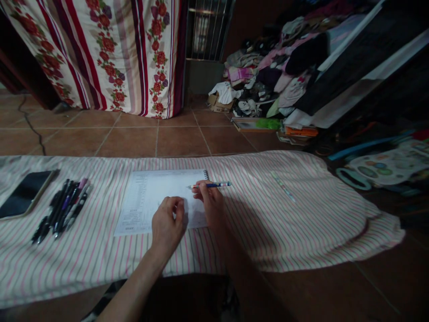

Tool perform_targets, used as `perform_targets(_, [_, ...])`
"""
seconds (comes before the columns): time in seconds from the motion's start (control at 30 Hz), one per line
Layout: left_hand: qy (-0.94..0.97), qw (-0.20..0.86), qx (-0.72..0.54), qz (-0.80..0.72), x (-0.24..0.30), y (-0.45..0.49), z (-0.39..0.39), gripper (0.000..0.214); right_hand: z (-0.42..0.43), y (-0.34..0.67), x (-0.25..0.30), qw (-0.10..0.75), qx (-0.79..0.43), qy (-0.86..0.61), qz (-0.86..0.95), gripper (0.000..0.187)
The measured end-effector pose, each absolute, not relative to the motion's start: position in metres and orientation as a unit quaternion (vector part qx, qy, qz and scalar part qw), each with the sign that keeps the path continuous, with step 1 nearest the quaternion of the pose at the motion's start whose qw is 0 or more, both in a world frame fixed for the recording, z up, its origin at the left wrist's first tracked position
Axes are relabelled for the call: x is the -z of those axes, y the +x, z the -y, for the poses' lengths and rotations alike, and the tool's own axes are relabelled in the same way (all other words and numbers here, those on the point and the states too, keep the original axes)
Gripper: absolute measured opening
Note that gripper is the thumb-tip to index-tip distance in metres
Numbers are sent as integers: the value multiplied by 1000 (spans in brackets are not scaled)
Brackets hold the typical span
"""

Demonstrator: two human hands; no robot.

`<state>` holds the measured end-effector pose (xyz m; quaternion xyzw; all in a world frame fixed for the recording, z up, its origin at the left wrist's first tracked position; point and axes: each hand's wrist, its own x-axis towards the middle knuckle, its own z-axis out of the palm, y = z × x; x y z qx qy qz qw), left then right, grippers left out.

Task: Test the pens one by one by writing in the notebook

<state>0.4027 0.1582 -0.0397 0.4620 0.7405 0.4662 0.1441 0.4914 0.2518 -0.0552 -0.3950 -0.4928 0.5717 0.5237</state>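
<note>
A spiral notebook lies on the striped cloth, its white page bearing faint print along the left side and its coil at the upper right corner. Over the page's right part, my right hand grips a blue-and-white patterned pen. The pen is held nearly level, its tip pointing left above the paper. My left hand rests on the lower middle of the page with curled fingers, and nothing shows in them. To the right lies a slim, pale, patterned stick, too blurred to name.
The striped cloth covers a long low surface. At its left are a bundle of pens and a dark-screened phone. Beyond the tiled floor hang a floral curtain and, rightward, a heap of clothes.
</note>
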Motion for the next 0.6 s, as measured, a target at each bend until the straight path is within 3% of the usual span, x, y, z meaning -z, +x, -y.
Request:
perform_targets(0.23, [156, 480, -673, -541, 37, 417, -169, 23, -245, 483, 46, 522, -642, -364, 427, 31])
perform_targets(0.4, [-9, 531, -740, -413, 27, 409, -176, 11, -235, 472, 44, 496, -696, -338, 394, 26])
perform_targets(0.6, [-31, 545, -750, -373, 23, 401, -177, 12, -230, 465, 41, 484, -707, -332, 394, 22])
